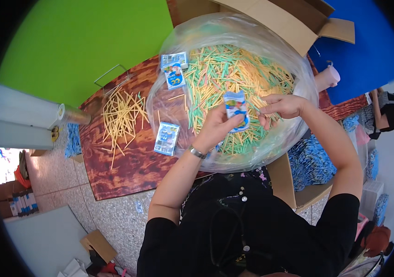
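Note:
A small blue and white packet [236,104] stands upright in my left hand [215,127], the thumb pressed across its front. Just to its right is my right hand [282,107], its fingers curled in over the pile; whatever they pinch is too small to make out. Beneath both hands lies a large heap of thin sticks [210,83] in yellow, green and pink, inside a clear plastic bag [308,78] with its mouth spread wide. Two similar packets [174,76] overlap at the bag's left edge, and another packet [167,138] lies nearer me.
A loose pile of yellow sticks [124,115] sits on the red-brown patterned table [118,177]. An open cardboard box [275,21] stands beyond the bag. At my right is a carton of blue packets [312,161]. A pink cup-like object [328,77] and another person [384,111] are farther right.

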Motion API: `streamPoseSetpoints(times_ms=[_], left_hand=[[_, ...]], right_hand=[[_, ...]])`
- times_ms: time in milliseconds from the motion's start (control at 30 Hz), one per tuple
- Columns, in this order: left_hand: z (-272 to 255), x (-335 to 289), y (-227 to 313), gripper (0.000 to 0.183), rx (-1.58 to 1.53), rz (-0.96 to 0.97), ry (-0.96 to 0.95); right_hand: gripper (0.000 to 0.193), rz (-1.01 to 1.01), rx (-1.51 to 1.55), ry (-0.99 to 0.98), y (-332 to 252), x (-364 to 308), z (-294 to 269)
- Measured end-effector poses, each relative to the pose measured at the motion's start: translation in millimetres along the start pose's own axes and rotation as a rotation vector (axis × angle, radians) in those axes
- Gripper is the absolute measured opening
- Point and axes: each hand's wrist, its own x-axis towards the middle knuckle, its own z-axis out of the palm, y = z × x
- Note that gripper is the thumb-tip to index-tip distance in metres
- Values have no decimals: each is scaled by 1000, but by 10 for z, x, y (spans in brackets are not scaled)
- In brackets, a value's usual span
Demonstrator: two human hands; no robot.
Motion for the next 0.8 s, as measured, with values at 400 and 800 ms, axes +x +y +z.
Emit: streamPoseSetpoints(times_ms=[400, 800], left_hand=[[-373, -257, -112, 28, 108, 78, 113], [-477, -446, -258, 25, 340, -34, 108]], right_hand=[[27, 13, 165, 59, -6, 348, 315], [21, 590, -1795, 370, -66, 719, 184]])
